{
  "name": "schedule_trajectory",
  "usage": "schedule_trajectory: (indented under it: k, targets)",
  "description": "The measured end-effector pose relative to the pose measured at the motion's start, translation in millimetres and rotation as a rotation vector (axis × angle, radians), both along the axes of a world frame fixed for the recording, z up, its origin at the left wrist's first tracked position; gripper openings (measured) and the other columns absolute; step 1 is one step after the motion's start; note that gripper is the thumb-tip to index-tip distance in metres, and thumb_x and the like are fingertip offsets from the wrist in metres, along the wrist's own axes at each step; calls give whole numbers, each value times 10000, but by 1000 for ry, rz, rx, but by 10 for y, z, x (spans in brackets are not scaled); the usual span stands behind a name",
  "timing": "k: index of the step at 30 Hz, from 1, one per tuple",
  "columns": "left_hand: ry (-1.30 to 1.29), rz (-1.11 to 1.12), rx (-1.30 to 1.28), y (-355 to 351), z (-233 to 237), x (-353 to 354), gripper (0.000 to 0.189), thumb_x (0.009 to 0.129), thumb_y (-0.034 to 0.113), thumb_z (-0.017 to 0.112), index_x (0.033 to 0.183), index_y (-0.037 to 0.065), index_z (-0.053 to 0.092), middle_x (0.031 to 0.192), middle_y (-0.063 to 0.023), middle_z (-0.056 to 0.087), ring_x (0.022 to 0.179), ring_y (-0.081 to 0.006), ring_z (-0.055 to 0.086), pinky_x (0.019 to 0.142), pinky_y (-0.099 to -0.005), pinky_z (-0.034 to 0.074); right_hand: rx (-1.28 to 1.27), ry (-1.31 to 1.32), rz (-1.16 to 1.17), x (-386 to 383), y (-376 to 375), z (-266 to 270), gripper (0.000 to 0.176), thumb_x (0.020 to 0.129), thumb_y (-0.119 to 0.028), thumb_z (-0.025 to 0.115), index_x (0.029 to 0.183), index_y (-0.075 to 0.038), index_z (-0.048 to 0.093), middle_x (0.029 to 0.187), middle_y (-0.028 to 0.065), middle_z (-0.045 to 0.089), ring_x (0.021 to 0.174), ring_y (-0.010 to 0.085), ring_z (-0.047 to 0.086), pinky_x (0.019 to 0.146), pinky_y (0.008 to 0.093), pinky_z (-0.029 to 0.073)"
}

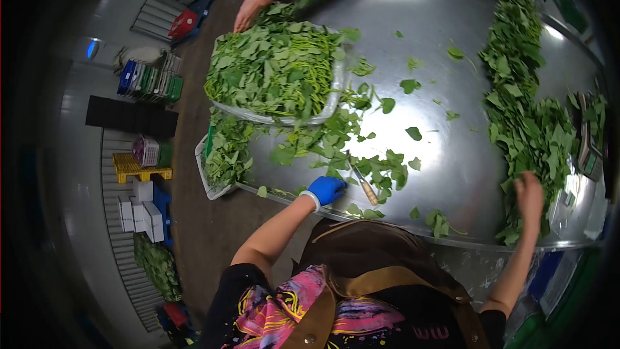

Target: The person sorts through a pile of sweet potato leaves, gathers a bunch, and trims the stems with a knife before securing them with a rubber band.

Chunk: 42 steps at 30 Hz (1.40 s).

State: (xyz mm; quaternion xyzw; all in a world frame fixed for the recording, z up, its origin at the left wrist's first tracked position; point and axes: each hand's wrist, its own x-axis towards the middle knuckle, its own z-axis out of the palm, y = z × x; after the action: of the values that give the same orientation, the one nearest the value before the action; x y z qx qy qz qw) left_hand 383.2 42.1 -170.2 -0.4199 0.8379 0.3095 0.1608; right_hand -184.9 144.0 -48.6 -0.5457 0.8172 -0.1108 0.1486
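In a blue glove, my left hand [326, 189] rests low over the near edge of the metal table [445, 148], fingers curled in. Whatever it holds, if anything, is hidden. Just right of it lies a knife [367, 189] with a wooden handle, among loose leaves [387, 169]. My bare right hand [529, 195] is at the near part of a long pile of leafy greens [526, 113] on the right, its fingers closed against the leaves. Left of centre stands a plastic-lined crate [336, 84] packed with leafy greens and stems [278, 68].
Another person's hand [248, 13] is at the far corner of the packed crate. A white bin [216, 184] of greens sits at the table's left edge. A scale [589, 148] stands far right. White boxes [141, 213] and a yellow pallet [139, 166] are by the wall.
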Motion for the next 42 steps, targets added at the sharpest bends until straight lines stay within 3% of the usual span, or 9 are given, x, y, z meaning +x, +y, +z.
schedule_trajectory:
  k: [2, 6, 10, 15, 21, 29, 32, 37, 42]
  targets:
    - [-11, 58, -14, -92, 14, 277, 289, 864, 303, 568, 1022, 79, 661, 982, -162, 655, 883, -363, 617, 801, -449, 485, 72, -282, 191, 660, -98, -253, 299, 811, -142, 635, 1078, -12, 599, 1028, 200, 635, 952, 380, 603, 829, 419, 478]
    - [-25, 353, -109, -413, 369, 978, 314, 873, 330, 575, 1008, 62, 667, 1003, -169, 657, 908, -364, 620, 801, -431, 485, 168, -290, 614, 1869, -211, -439, 288, 786, -180, 662, 1028, -34, 609, 986, 177, 631, 933, 363, 592, 809, 436, 477]
    - [300, 948, -497, -1008, 449, 2119, 212, 874, 193, 592, 1008, 49, 669, 958, -168, 674, 849, -267, 653, 770, -336, 489, 176, -315, 664, 2818, -359, -476, 271, 785, -191, 661, 1007, -46, 601, 953, 172, 626, 916, 359, 589, 788, 444, 477]
    - [797, 1207, -892, -1909, 717, 2996, 373, 851, 105, 629, 1210, 30, 560, 1142, -118, 618, 952, -224, 603, 819, -337, 477, 197, -275, 861, 3887, -741, -408, 220, 800, -193, 643, 950, -43, 584, 911, 156, 625, 883, 351, 598, 758, 440, 486]
    - [974, 1428, -692, -2872, 651, 3544, 496, 852, 114, 653, 1305, 27, 471, 1274, -154, 513, 1000, -214, 563, 884, -319, 455, 194, -172, 1100, 5084, -1467, -125, 183, 821, -185, 622, 914, -37, 568, 854, 141, 613, 860, 343, 601, 723, 436, 494]
    - [1293, 1290, -463, -2886, 326, 3698, 584, 793, -2, 628, 1340, 69, 438, 1244, -93, 516, 955, -162, 533, 852, -292, 460, -263, -416, 896, 6583, -2882, 345, 324, 812, -116, 644, 1108, -12, 564, 1076, 188, 600, 1013, 376, 558, 866, 424, 464]
    - [1167, 1236, -482, -2771, 337, 3764, 601, 794, -39, 595, 1358, 71, 418, 1199, -73, 548, 896, -126, 533, 813, -266, 461, -500, -400, 915, 7158, -3446, 335, 344, 802, -107, 649, 1111, 0, 543, 1024, 183, 593, 963, 370, 552, 844, 416, 464]
    - [1072, 1173, -606, -2796, 206, 3937, 339, 767, -71, 598, 1092, 22, 619, 993, -53, 633, 748, -126, 562, 725, -248, 480, -404, -229, 881, 7734, -3984, 98, 321, 788, -129, 658, 1073, -14, 563, 942, 174, 601, 913, 351, 563, 785, 429, 474]
    - [916, 1215, -614, -2816, 95, 4385, 323, 763, -74, 579, 1055, 47, 646, 994, -56, 634, 774, -159, 594, 739, -279, 483, -370, -195, 822, 7792, -3996, -43, 292, 788, -164, 665, 1029, -17, 592, 888, 178, 624, 864, 340, 587, 743, 435, 483]
